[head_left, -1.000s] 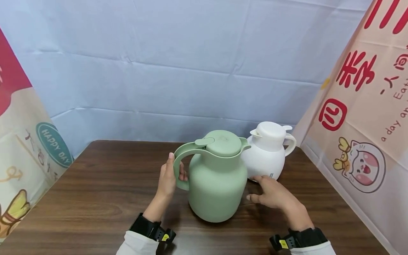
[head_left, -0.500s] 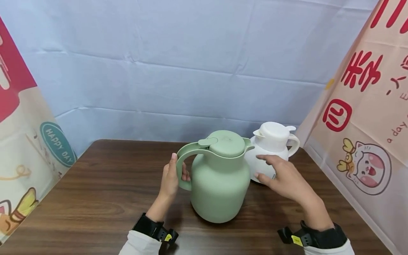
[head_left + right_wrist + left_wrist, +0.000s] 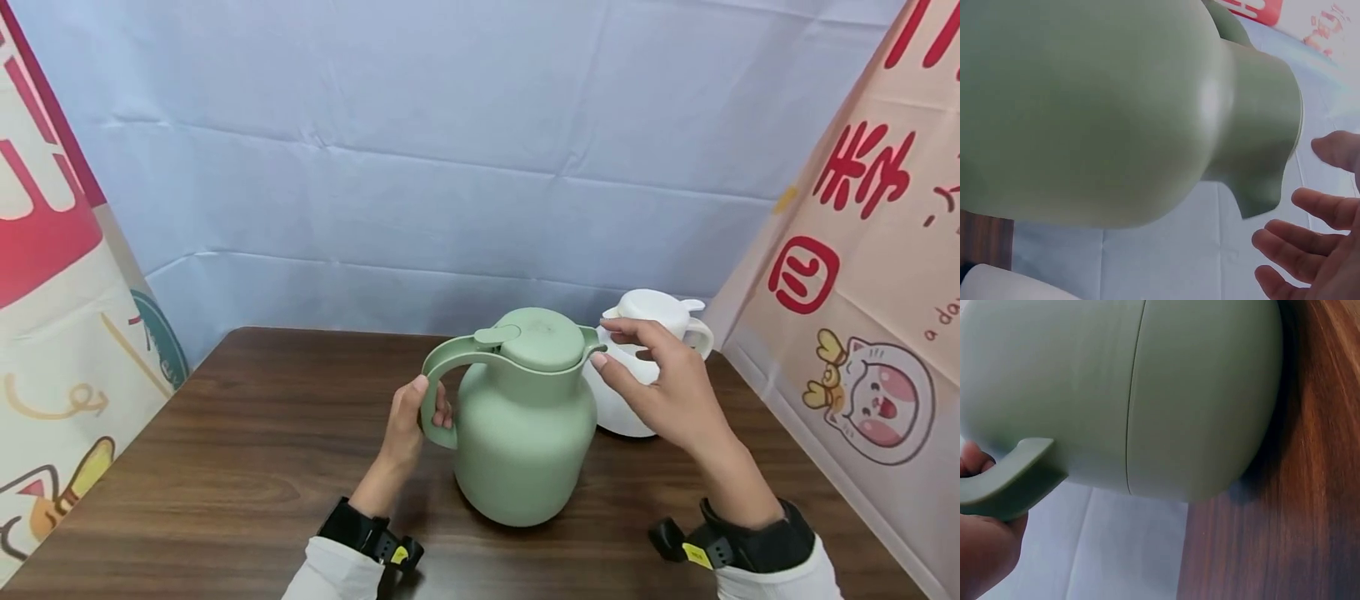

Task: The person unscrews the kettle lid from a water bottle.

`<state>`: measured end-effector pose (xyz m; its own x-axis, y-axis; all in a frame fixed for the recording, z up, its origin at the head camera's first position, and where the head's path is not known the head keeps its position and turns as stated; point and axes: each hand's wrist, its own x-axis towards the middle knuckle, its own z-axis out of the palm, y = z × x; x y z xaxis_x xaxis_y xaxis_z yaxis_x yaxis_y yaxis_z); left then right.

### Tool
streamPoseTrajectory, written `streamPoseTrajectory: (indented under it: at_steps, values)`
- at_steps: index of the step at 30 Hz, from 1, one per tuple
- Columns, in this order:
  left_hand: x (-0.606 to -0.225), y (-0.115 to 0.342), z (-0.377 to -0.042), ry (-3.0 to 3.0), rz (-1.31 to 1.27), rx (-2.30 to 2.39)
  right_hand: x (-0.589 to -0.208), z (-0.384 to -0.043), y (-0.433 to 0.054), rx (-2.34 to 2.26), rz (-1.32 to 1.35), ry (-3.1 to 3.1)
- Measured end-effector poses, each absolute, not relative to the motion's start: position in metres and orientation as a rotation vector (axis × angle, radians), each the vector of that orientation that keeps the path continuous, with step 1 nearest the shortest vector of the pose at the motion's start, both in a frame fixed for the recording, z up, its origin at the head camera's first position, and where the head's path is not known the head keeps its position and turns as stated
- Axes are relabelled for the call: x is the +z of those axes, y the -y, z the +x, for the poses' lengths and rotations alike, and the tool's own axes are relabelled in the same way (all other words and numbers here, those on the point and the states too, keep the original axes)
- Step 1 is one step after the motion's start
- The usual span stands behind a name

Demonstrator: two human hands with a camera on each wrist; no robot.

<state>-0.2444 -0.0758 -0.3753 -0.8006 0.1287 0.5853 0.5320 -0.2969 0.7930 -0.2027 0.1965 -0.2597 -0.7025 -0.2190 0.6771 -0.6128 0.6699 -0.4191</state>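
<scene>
A green thermos jug (image 3: 525, 442) stands upright on the dark wooden table, its lid on and its spout facing right. My left hand (image 3: 405, 425) grips the jug's handle (image 3: 431, 390) from the left, fingers curled through it and thumb near its upper part. In the left wrist view the fingers curl around the lower handle (image 3: 1013, 478). My right hand (image 3: 667, 387) is raised at the jug's spout, fingers spread. In the right wrist view its fingertips stay apart from the spout (image 3: 1260, 194), with nothing held.
Behind the right hand stands a white thermos jug (image 3: 618, 412), partly hidden, its handle (image 3: 702, 337) to the right. A pale blue cloth (image 3: 375, 167) hangs behind the table (image 3: 300, 433). Printed cloths flank both sides.
My right hand has risen from low beside the green jug up to its spout, passing in front of the white jug. The left hand keeps its grip on the handle.
</scene>
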Motion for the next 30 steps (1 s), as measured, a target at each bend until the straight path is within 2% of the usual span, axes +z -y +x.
streamPoseTrajectory:
  at_steps: [11, 30]
  values:
    - [-0.374, 0.075, -0.244, 1.847, -0.694, -2.171, -0.236, -0.217, -0.168, 0.737, 0.791, 2.404]
    - [-0.376, 0.074, -0.243, 1.9, -0.655, -2.111, -0.209, -0.22, -0.116, 0.201, 0.409, 2.785]
